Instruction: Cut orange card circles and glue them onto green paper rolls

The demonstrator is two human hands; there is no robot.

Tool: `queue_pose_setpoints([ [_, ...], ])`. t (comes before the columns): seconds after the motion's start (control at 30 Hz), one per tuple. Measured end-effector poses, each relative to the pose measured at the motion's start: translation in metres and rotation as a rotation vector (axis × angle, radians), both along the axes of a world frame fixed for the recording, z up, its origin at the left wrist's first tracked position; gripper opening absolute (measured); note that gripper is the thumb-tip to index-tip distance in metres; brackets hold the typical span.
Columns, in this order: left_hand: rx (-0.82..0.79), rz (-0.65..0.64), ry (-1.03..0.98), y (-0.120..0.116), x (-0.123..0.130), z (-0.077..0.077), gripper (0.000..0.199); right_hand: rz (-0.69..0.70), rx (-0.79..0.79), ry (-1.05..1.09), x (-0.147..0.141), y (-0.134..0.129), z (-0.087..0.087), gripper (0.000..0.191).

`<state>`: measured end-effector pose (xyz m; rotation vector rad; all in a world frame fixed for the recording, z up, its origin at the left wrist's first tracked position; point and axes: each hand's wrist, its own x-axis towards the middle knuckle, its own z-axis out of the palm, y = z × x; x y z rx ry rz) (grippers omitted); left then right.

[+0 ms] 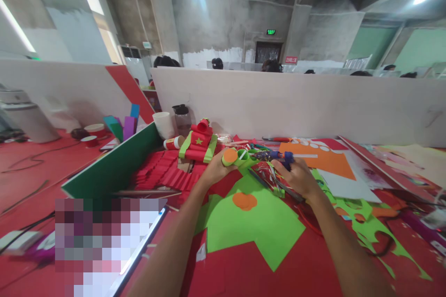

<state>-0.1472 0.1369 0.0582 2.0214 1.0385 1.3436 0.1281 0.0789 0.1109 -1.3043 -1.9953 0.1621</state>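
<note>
My left hand [216, 169] is closed around a green paper roll with an orange round end [230, 157]. In my right hand [296, 174] is a blue glue gun [275, 156], its nozzle pointing left toward another green paper curl [246, 157] beside the roll. A white glue stick [308, 155] sticks out of the gun's back. Below my hands lie bright green paper sheets [251, 227] with orange paper circles [244, 201] on top. Behind my left hand stands a red and green paper piece with a star [199, 141].
Folded red paper [156, 169] lies left, beside a green board [114, 171]. A white cup [163, 124] and a dark-lidded bottle [181, 120] stand behind. Orange paper [324, 160] and cut green scraps [376, 229] lie right. A white partition [278, 102] crosses the back.
</note>
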Motion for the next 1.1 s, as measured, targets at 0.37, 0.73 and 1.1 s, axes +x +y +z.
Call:
queue_pose_setpoints([
  [0.37, -0.008, 0.0, 0.0, 0.0008, 0.0002, -0.0002, 0.046, 0.035, -0.016, -0.001, -0.0006, -0.0002, -0.0005, 0.043],
  [0.73, -0.015, 0.014, -0.013, -0.0029, 0.0012, 0.003, 0.044, 0.071, -0.005, -0.001, -0.002, 0.0, -0.0021, 0.039],
  [1.1, -0.011, 0.006, -0.012, 0.0005, -0.0002, -0.0019, 0.044, 0.083, -0.009, -0.007, -0.0059, -0.0023, -0.0006, 0.041],
])
